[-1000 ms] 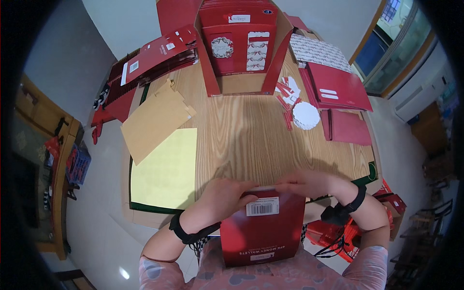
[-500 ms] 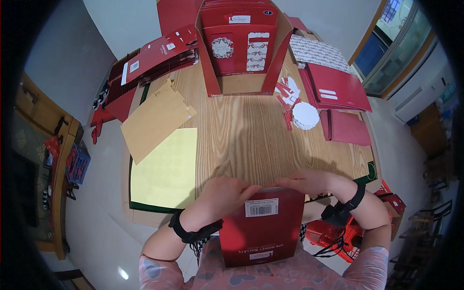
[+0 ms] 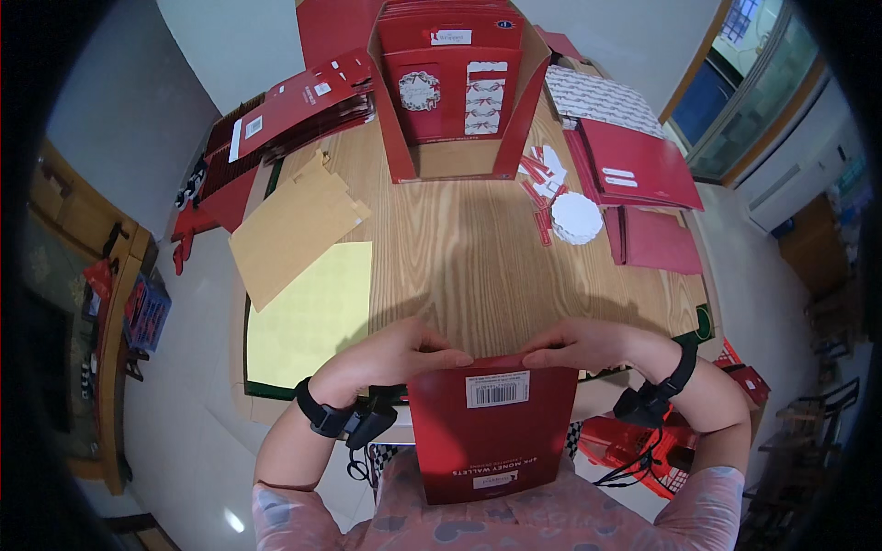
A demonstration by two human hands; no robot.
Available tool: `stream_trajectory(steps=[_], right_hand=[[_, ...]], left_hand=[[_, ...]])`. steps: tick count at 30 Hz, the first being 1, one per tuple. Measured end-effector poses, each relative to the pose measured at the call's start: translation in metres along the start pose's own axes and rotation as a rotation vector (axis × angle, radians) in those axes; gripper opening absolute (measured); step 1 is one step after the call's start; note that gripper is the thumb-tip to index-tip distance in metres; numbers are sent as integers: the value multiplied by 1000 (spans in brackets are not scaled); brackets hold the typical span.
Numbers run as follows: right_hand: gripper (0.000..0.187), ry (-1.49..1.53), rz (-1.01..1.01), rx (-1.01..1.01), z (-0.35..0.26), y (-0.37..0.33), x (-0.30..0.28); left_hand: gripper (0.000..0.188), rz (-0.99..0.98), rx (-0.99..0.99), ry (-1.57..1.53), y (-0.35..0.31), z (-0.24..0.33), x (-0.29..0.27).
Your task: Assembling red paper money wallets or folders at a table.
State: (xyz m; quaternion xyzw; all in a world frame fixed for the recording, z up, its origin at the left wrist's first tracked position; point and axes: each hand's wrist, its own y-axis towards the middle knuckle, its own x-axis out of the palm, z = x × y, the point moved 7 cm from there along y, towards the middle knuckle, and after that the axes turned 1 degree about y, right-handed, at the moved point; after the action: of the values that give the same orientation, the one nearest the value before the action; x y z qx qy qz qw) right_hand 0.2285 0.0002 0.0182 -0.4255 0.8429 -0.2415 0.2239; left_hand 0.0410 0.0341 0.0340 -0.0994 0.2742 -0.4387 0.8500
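Observation:
A flat red cardboard packet point(image 3: 491, 432) with a white barcode label point(image 3: 497, 389) stands nearly upright at the near edge of the table, its lower end against my lap. My left hand point(image 3: 411, 351) grips its top edge towards the left corner, thumb along the near side. At the top right corner my right hand point(image 3: 577, 345) pinches the same edge between thumb and fingers. Most of the fingers lie hidden behind the packet. A narrow red strip, seemingly a folded flap, runs along the top between the two thumbs.
A red display box point(image 3: 450, 92) with packets stands at the far middle. Yellow sheets point(image 3: 317, 321) and a tan card sheet point(image 3: 299, 230) lie left, below red folder stacks point(image 3: 303, 101). White scalloped discs point(image 3: 577, 219), small tags point(image 3: 548, 174) and red envelopes point(image 3: 638, 165) lie right.
My left hand has slid left along the packet's top edge, away from the right hand. The pale line along that edge now shows as a red strip. My right hand has barely moved.

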Motion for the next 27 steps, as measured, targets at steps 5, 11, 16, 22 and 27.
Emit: stream_trajectory(steps=[5,11,16,22,27], right_hand=[[37,-32,14,-85,-6,-1,1],[37,-65,42,-96,-9,-6,1],[37,-295,21,-61,-30,-4,3],[39,-338,19,-175,-30,-4,8],[39,-323,4,-83,-35,-13,13]], left_hand=[[36,-8,14,-175,-3,-3,7],[25,22,60,-103,-3,2,13],[26,107,33,-175,-4,-3,21],[28,342,28,-466,-34,-12,17],[36,337,-6,-653,-50,-46,33]])
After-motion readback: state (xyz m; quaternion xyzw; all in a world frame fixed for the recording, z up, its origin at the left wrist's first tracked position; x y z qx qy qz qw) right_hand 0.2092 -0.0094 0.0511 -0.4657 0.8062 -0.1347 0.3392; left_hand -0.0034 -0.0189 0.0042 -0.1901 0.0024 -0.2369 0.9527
